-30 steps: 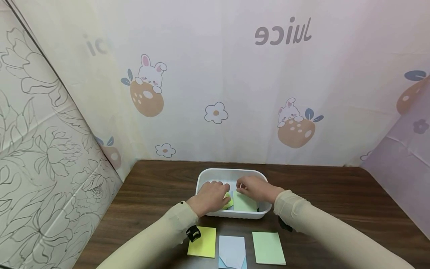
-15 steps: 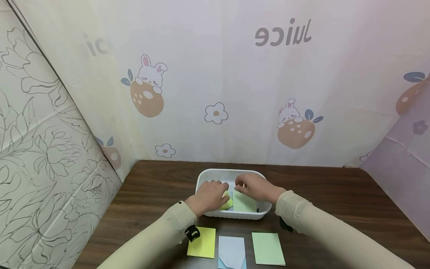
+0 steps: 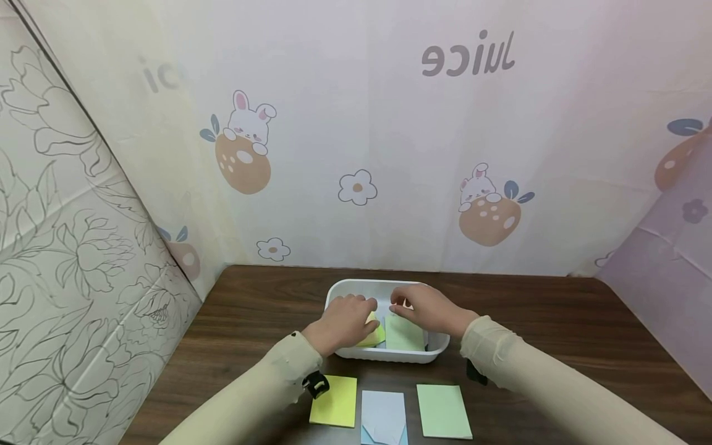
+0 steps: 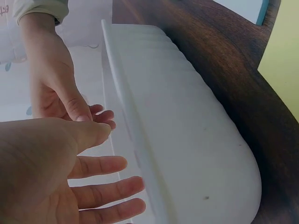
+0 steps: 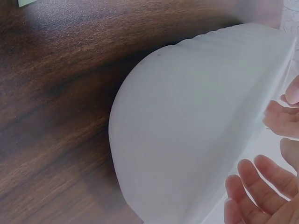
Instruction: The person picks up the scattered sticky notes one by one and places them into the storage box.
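Observation:
Both hands hover over a white plastic basket (image 3: 384, 355), with nothing between their fingers. My left hand (image 3: 343, 320) is above its left half, next to a yellow sticky-note pad (image 3: 375, 336) lying inside. In the left wrist view the fingers of the left hand (image 4: 70, 182) reach loosely over the basket's rim. My right hand (image 3: 427, 308) is above the right half, just beyond a pale green sticky-note pad (image 3: 405, 335) in the basket. Its fingers bend loosely, and the right wrist view shows the right hand (image 5: 261, 191) empty beside the rim. The hands partly hide the basket's inside.
In front of the basket, a yellow pad (image 3: 342, 402), a white and blue pad (image 3: 384, 409) and a pale green pad (image 3: 444, 410) lie in a row on the dark wooden table (image 3: 267, 309). A patterned curtain (image 3: 311, 142) hangs behind the table.
Both hands have drawn slightly up and apart, the left toward the left, the right toward the right. More of the yellow pad in the basket shows. The pads on the table stay put.

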Action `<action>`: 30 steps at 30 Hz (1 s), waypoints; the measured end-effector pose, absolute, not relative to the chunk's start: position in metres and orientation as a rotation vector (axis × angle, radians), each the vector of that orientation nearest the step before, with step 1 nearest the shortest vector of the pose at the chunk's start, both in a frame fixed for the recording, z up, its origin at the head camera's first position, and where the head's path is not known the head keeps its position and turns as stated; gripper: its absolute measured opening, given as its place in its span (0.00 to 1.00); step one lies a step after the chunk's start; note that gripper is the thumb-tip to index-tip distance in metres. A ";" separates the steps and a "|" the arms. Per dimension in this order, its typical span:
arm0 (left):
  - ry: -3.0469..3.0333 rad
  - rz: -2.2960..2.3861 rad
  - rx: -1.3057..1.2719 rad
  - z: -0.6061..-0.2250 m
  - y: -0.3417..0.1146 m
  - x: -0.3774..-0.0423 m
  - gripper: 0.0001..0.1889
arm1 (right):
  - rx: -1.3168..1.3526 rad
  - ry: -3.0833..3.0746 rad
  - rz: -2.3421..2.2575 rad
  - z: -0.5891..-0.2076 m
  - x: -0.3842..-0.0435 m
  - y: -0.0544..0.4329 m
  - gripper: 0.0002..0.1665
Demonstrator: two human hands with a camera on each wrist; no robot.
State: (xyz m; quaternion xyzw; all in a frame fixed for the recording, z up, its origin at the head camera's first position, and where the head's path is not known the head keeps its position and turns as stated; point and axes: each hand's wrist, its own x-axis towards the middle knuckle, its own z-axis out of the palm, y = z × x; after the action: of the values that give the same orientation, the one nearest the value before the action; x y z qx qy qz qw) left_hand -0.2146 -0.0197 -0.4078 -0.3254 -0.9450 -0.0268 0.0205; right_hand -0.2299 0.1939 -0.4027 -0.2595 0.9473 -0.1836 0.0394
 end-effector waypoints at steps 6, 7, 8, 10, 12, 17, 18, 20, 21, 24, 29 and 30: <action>-2.892 -0.090 -1.020 -0.403 -0.020 -0.213 0.16 | -0.799 2.923 -0.567 -0.399 -0.226 0.193 0.09; -2.888 -0.089 -1.021 -0.402 -0.020 -0.212 0.16 | -0.800 2.926 -0.568 -0.399 -0.225 0.193 0.10; -2.885 -0.088 -1.021 -0.401 -0.020 -0.212 0.16 | -0.802 2.929 -0.569 -0.398 -0.225 0.192 0.10; -2.881 -0.087 -1.020 -0.399 -0.021 -0.211 0.16 | -0.808 2.933 -0.568 -0.397 -0.223 0.192 0.10; -2.879 -0.091 -1.019 -0.397 -0.021 -0.210 0.16 | -0.818 2.937 -0.569 -0.395 -0.220 0.191 0.10; -2.860 -0.103 -1.032 -0.395 -0.022 -0.207 0.16 | -0.874 2.949 -0.557 -0.392 -0.214 0.190 0.10; -2.856 -0.102 -1.035 -0.395 -0.022 -0.207 0.16 | -0.891 2.952 -0.554 -0.391 -0.213 0.190 0.10; -2.855 -0.096 -1.038 -0.395 -0.023 -0.205 0.16 | -0.925 2.956 -0.550 -0.391 -0.210 0.190 0.10; -2.856 -0.092 -1.039 -0.395 -0.023 -0.205 0.17 | -0.943 2.959 -0.547 -0.391 -0.210 0.190 0.10; -2.846 -0.080 -1.038 -0.396 -0.024 -0.204 0.17 | -0.976 2.963 -0.554 -0.390 -0.207 0.190 0.11; -2.837 -0.053 -1.040 -0.393 -0.025 -0.200 0.17 | -1.005 2.962 -0.562 -0.389 -0.203 0.190 0.11; -2.838 -0.047 -1.040 -0.392 -0.025 -0.199 0.17 | -1.016 2.962 -0.560 -0.389 -0.202 0.190 0.11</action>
State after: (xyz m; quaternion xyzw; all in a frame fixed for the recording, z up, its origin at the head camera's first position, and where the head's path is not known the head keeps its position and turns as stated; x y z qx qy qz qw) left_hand -0.1994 -0.0254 -0.3922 -0.3434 -0.9372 -0.0156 0.0592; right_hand -0.2018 0.1898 -0.3894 -0.3193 0.9310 -0.1761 -0.0195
